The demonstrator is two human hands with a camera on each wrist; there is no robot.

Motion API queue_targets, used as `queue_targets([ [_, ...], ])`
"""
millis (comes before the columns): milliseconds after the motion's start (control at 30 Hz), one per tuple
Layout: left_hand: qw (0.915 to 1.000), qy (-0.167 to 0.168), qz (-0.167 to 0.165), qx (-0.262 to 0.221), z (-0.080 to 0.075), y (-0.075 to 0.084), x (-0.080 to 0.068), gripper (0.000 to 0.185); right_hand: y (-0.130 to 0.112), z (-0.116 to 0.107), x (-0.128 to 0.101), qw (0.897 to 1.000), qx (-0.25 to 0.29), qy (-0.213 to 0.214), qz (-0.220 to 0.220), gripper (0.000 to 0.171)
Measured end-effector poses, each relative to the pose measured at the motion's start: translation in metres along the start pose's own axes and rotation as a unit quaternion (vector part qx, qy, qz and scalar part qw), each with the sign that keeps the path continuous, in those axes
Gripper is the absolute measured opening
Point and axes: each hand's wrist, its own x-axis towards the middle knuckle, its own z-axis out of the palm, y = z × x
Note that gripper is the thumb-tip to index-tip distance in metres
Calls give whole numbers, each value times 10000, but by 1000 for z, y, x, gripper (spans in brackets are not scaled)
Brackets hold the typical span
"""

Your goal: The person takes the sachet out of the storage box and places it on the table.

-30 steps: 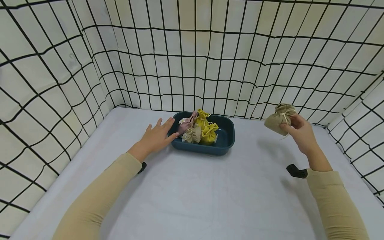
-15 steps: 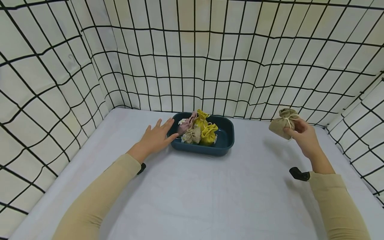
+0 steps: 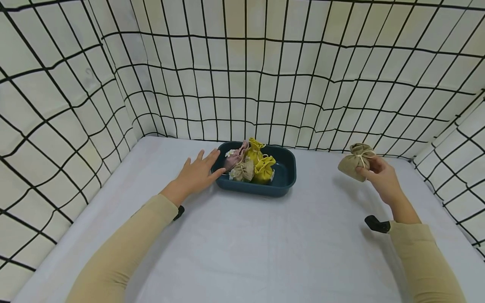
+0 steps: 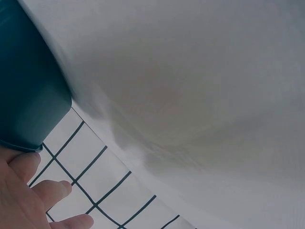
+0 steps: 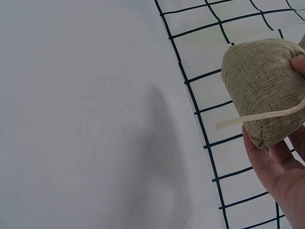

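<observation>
Pouches of pink, beige and yellow cloth (image 3: 248,165) are contained in a teal tray (image 3: 285,174), against whose left end the left hand (image 3: 196,174) is laid, fingers straight. Well to the right, a burlap pouch (image 3: 353,161) is gripped above the table (image 3: 242,248) by the right hand (image 3: 380,176).

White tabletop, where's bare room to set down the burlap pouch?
Bare white tabletop lies in front of the dark teal plastic tray and between it and the right hand holding the tan burlap pouch. The tray's left half is crowded with pouches.
</observation>
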Motion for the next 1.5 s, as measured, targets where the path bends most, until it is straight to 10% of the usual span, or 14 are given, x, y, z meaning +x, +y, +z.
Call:
queue_targets([
  [833, 10000, 7, -38, -31, -3, 1, -1, 78, 21, -18, 8, 9991, 102, -18, 410, 41],
  [1500, 10000, 19, -22, 84, -1, 1, 1, 76, 27, -21, 22, 9953, -166, -174, 934, 68],
])
